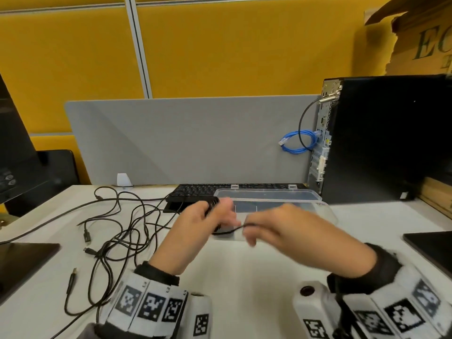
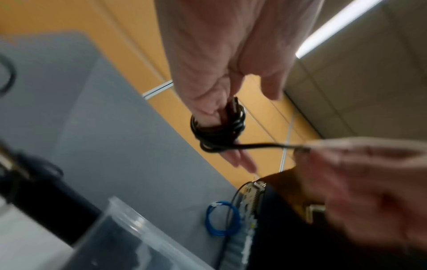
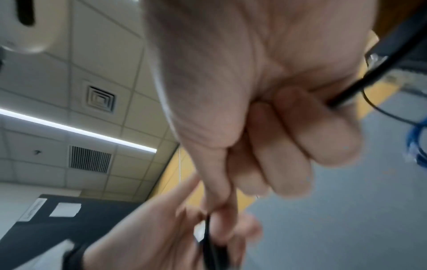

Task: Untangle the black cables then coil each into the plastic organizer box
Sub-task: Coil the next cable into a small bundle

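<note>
Two hands work: left hand (image 1: pixel 195 231) grips a cable coil (image 2: pixel 217 126); right hand (image 1: pixel 291 231) pinches its end. Loose cables (image 1: pixel 117 231) lie left of the fingers, clear box (image 1: pixel 269 195) just behind them.

A black keyboard (image 1: pixel 234 188) lies at the back of the white desk (image 1: pixel 244 270), against a grey divider screen (image 1: pixel 190 140). Behind the screen rises a yellow wall panel (image 1: pixel 244 50). To the right stands a black computer tower (image 1: pixel 391 140) — a coiled blue cable (image 1: pixel 297 143) hangs at its rear face. A torn cardboard box (image 1: pixel 423 37) sits on top of it. A small white object (image 1: pixel 124 179) stands at the divider's foot — what it is cannot be told.
</note>
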Demonstrator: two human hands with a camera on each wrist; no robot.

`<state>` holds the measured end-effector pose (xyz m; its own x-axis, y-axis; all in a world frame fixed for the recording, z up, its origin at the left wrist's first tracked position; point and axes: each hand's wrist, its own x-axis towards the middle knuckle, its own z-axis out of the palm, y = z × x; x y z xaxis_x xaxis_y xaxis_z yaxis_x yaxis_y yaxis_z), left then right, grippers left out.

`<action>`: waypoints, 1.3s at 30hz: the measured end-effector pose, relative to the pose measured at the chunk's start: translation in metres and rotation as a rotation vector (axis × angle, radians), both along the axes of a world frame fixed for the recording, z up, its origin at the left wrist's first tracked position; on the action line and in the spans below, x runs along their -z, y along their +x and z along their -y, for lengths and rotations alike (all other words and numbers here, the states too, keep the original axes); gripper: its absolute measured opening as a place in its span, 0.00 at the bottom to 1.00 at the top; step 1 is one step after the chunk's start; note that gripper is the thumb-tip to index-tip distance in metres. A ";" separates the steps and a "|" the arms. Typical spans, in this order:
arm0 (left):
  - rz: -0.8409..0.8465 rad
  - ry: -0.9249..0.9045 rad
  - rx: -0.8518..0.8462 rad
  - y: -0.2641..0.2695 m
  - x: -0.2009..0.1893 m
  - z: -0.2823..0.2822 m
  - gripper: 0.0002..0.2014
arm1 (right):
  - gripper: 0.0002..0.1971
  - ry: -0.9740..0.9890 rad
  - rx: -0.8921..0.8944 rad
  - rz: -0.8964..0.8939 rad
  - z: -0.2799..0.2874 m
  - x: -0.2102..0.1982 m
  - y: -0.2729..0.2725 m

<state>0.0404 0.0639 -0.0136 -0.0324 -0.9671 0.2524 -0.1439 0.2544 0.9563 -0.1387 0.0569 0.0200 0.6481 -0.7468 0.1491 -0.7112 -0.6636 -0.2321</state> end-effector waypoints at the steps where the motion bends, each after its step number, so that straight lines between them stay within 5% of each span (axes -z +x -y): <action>1: 0.133 0.011 0.043 0.002 0.001 -0.001 0.24 | 0.13 -0.124 0.063 0.096 0.000 -0.006 -0.005; 4: 0.109 0.101 0.311 0.002 -0.001 -0.008 0.15 | 0.20 -0.368 0.153 0.359 0.009 -0.003 -0.009; 7: -0.246 0.104 0.531 0.002 -0.006 -0.015 0.12 | 0.26 -0.272 0.125 0.272 0.019 0.018 0.000; 10: -0.697 0.052 0.407 -0.001 -0.016 -0.017 0.17 | 0.18 0.030 0.001 0.053 0.014 0.029 0.011; 12: -0.775 0.006 0.235 -0.001 -0.016 -0.010 0.22 | 0.15 0.174 -0.100 -0.015 0.004 0.030 0.016; 13: -0.669 -0.014 0.141 -0.002 -0.013 -0.005 0.23 | 0.15 0.179 -0.125 -0.036 -0.001 0.026 0.018; 15: -0.191 -0.084 -0.072 -0.003 -0.006 -0.001 0.26 | 0.14 0.094 -0.106 -0.023 -0.006 0.015 0.015; 17: 0.207 -0.100 -0.101 0.000 0.000 -0.002 0.29 | 0.14 -0.050 -0.021 0.046 -0.007 0.003 0.007; 21: 0.274 0.087 0.293 0.000 0.001 -0.007 0.20 | 0.13 -0.195 0.049 0.159 0.004 -0.002 -0.005; 26: -0.347 0.012 0.429 0.005 -0.007 -0.012 0.19 | 0.11 -0.068 -0.030 0.285 0.022 0.012 -0.004; 30: -0.904 -0.149 0.167 0.007 -0.011 -0.004 0.21 | 0.11 0.137 -0.037 -0.060 0.019 0.032 0.004; 32: -0.775 -0.150 -0.001 0.012 -0.008 0.003 0.22 | 0.12 0.230 -0.092 -0.153 0.011 0.037 0.011; 35: -0.132 -0.107 -0.171 0.013 0.001 0.007 0.25 | 0.11 0.134 -0.180 0.001 -0.004 0.024 0.020; 37: 0.154 -0.057 -0.124 0.009 0.006 0.004 0.28 | 0.09 0.006 -0.147 0.186 -0.006 0.011 0.016; 39: 0.195 0.002 0.074 0.004 0.005 -0.002 0.27 | 0.11 -0.030 -0.039 0.425 0.001 0.007 0.007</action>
